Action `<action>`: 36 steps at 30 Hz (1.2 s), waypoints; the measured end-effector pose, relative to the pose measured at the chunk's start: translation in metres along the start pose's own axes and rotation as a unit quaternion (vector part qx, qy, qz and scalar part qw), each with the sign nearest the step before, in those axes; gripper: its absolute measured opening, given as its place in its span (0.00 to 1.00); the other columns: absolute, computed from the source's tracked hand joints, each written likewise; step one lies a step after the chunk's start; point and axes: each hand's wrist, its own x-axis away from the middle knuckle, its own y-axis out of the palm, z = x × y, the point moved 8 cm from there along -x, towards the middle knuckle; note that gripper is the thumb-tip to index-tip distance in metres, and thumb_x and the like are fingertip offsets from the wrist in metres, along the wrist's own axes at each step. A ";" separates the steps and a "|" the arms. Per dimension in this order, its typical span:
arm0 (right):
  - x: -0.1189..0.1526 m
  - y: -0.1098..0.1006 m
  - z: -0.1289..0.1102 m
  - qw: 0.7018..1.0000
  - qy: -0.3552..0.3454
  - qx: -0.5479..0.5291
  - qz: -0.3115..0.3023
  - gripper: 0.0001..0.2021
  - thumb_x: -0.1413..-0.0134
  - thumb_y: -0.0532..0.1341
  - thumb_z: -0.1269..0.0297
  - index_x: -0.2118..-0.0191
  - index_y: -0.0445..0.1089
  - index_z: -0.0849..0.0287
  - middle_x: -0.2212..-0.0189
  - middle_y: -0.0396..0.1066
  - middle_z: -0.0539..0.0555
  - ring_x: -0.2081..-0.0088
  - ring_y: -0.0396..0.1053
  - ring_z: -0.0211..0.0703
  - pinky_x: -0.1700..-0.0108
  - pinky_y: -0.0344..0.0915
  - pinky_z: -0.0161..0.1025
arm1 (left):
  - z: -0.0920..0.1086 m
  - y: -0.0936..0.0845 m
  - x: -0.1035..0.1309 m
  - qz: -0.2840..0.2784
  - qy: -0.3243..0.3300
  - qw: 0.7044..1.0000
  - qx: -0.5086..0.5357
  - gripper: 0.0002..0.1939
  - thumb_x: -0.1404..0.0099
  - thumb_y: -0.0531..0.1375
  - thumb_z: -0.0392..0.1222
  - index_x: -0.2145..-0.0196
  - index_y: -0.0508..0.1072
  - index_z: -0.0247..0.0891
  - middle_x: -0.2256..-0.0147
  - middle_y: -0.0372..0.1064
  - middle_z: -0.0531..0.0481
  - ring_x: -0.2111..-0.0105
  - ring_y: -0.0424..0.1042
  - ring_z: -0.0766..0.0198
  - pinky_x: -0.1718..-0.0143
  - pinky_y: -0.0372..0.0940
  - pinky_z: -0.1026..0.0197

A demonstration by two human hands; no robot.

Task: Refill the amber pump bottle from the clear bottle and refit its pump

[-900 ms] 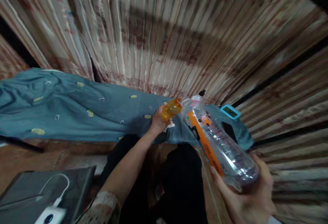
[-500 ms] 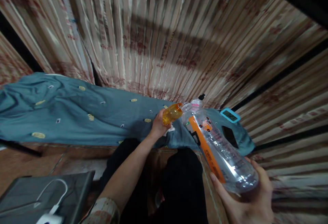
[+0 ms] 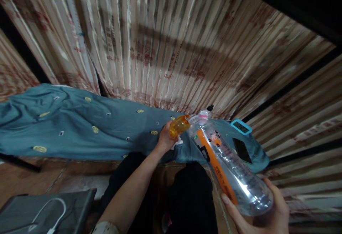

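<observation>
Tipped slightly lower than before: clear bottle (image 3: 229, 164) gripped at base by right hand (image 3: 263, 214), mouth meeting small amber bottle (image 3: 179, 125) clasped by left hand (image 3: 165, 139) above blue-covered bed (image 3: 80, 130). Pouring seemingly underway, unfinished.

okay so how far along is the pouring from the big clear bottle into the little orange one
Both bottles look uncapped, mouths meeting. The right hand tips the large clear bottle, which looks mostly empty, toward the small orange bottle held by the left hand. Its fill level is unclear, and no caps are visible.
</observation>
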 end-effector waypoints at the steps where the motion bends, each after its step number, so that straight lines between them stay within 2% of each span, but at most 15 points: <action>1: -0.001 0.000 -0.002 1.000 -0.004 0.004 0.001 0.59 0.58 0.81 0.46 0.24 0.55 0.55 0.41 0.67 0.65 0.49 0.73 0.60 0.49 0.76 0.58 | 0.000 0.000 0.000 -0.002 0.001 1.000 0.000 0.35 0.49 0.68 0.29 0.43 0.68 0.40 0.46 0.79 0.42 0.45 0.79 0.48 0.41 0.75 0.47; 5: -0.005 -0.004 -0.014 0.999 -0.032 0.010 0.023 0.54 0.52 0.79 0.49 0.24 0.57 0.61 0.43 0.69 0.64 0.52 0.73 0.53 0.46 0.74 0.51 | 0.001 -0.001 0.000 -0.005 0.002 1.000 0.003 0.35 0.49 0.68 0.29 0.43 0.69 0.39 0.46 0.78 0.41 0.45 0.79 0.48 0.41 0.74 0.46; 8: -0.006 -0.004 -0.016 0.999 -0.029 0.020 0.031 0.53 0.50 0.78 0.48 0.24 0.58 0.62 0.43 0.70 0.65 0.53 0.74 0.52 0.46 0.73 0.50 | 0.001 -0.002 0.001 -0.002 -0.001 1.000 0.003 0.34 0.47 0.68 0.30 0.42 0.68 0.39 0.46 0.79 0.41 0.45 0.79 0.48 0.41 0.74 0.46; 15: 0.000 -0.003 0.003 0.999 0.000 0.037 0.033 0.62 0.59 0.80 0.40 0.24 0.57 0.63 0.38 0.68 0.69 0.47 0.74 0.61 0.37 0.68 0.64 | 0.003 0.000 0.001 -0.007 -0.004 1.000 -0.003 0.35 0.48 0.67 0.29 0.42 0.68 0.40 0.45 0.78 0.42 0.42 0.78 0.49 0.39 0.73 0.47; 20: -0.003 -0.002 0.001 0.999 0.021 0.018 0.033 0.62 0.59 0.80 0.40 0.23 0.55 0.61 0.37 0.67 0.68 0.43 0.72 0.64 0.39 0.70 0.64 | 0.004 0.001 0.001 -0.013 -0.005 1.000 -0.007 0.34 0.47 0.67 0.29 0.43 0.68 0.39 0.46 0.78 0.42 0.43 0.79 0.48 0.40 0.74 0.46; 25: -0.009 -0.001 -0.009 0.995 0.068 -0.054 0.044 0.57 0.59 0.80 0.41 0.26 0.61 0.59 0.43 0.71 0.64 0.49 0.73 0.56 0.43 0.73 0.56 | 0.001 0.000 0.001 -0.006 -0.006 1.000 -0.001 0.36 0.49 0.67 0.28 0.42 0.68 0.40 0.45 0.78 0.42 0.42 0.78 0.48 0.38 0.73 0.45; 29: -0.006 0.002 0.000 0.991 0.099 -0.085 0.009 0.59 0.61 0.82 0.45 0.25 0.59 0.56 0.39 0.69 0.65 0.47 0.73 0.56 0.49 0.76 0.50 | 0.001 0.000 0.001 0.008 0.004 1.000 0.000 0.36 0.49 0.67 0.28 0.42 0.67 0.39 0.45 0.78 0.41 0.43 0.78 0.48 0.39 0.73 0.46; 32: -0.004 0.001 0.005 0.992 0.088 -0.085 -0.015 0.59 0.59 0.82 0.48 0.24 0.57 0.53 0.36 0.67 0.65 0.47 0.74 0.56 0.51 0.76 0.48 | 0.000 0.002 0.002 0.005 0.000 1.000 -0.006 0.36 0.49 0.68 0.28 0.42 0.67 0.39 0.45 0.78 0.40 0.43 0.78 0.47 0.39 0.72 0.45; 36: -0.007 -0.004 -0.003 0.998 0.046 -0.037 -0.003 0.57 0.56 0.80 0.47 0.23 0.57 0.54 0.38 0.69 0.64 0.49 0.75 0.54 0.51 0.77 0.48 | 0.001 0.003 0.002 0.003 -0.006 1.000 -0.012 0.36 0.49 0.66 0.26 0.42 0.66 0.39 0.44 0.78 0.40 0.42 0.78 0.47 0.38 0.72 0.46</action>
